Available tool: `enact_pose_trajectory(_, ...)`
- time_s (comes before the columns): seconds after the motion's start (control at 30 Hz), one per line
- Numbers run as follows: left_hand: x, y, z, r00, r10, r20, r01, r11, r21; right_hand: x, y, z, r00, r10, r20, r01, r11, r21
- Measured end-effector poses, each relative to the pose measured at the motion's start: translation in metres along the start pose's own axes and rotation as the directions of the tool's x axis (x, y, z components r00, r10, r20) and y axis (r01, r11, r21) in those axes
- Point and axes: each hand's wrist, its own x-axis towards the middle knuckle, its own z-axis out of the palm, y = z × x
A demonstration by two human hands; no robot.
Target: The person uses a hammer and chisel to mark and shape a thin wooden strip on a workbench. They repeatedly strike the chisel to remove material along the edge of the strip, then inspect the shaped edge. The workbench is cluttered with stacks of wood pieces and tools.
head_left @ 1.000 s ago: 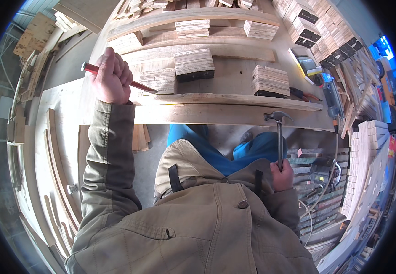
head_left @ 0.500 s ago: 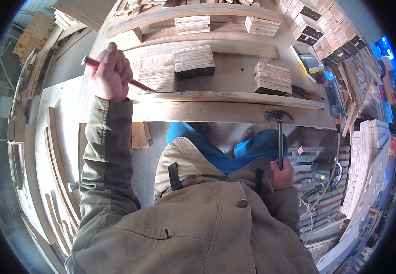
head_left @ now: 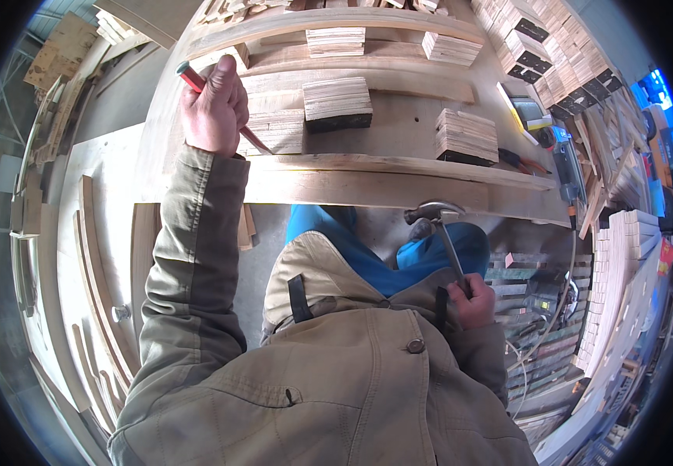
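At the near left of the bench, my left hand is closed round a slim red chisel-like tool. Its capped butt sticks out above the fist, and its tapered end slants down beside the near wooden strip; I cannot tell whether the tip touches wood. Low by my right hip, my right hand grips a claw hammer by its handle. The hammer's metal head points up and left, just short of the bench's front edge. Stacked wood blocks lie beyond the near strip.
More blocks and long strips cover the bench. Pliers and a corded power tool lie at its right side. Block stacks rise at the far right. A slatted pallet stands low on the right, long boards on the left.
My left hand has moved slightly right and farther away with the red tool. The hammer has tilted left, its head swinging from over the bench edge to in front of it.
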Motion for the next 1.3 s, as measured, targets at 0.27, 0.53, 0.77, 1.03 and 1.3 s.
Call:
enact_pose_trajectory(0.27, 0.000, -0.006, 0.003, 1.000, 0.021, -0.014, -0.020, 0.996, 0.090, 0.027, -0.061, -0.008, 0.977, -0.210, 0.028, 0.209, 0.977, 0.037)
enact_pose_trajectory(0.53, -0.002, -0.005, 0.004, 1.000, -0.001, -0.010, 0.003, 0.991, 0.131, 0.073, -0.175, -0.052, 0.943, -0.318, -0.099, 0.331, 0.927, 0.178)
enact_pose_trajectory(0.77, -0.003, 0.001, 0.003, 1.000, -0.019, 0.006, 0.018, 0.977, 0.212, 0.088, -0.293, -0.064, 0.701, -0.669, -0.248, 0.712, 0.679, 0.180)
enact_pose_trajectory(1.03, -0.003, -0.008, -0.001, 0.999, 0.009, 0.032, -0.015, 0.980, 0.196, 0.094, -0.339, -0.026, 0.500, -0.866, -0.019, 0.850, 0.495, -0.183)
enact_pose_trajectory(1.3, -0.006, -0.009, 0.000, 0.999, 0.013, 0.045, -0.022, 0.977, 0.211, 0.099, -0.344, -0.033, 0.552, -0.833, 0.017, 0.819, 0.539, -0.197)
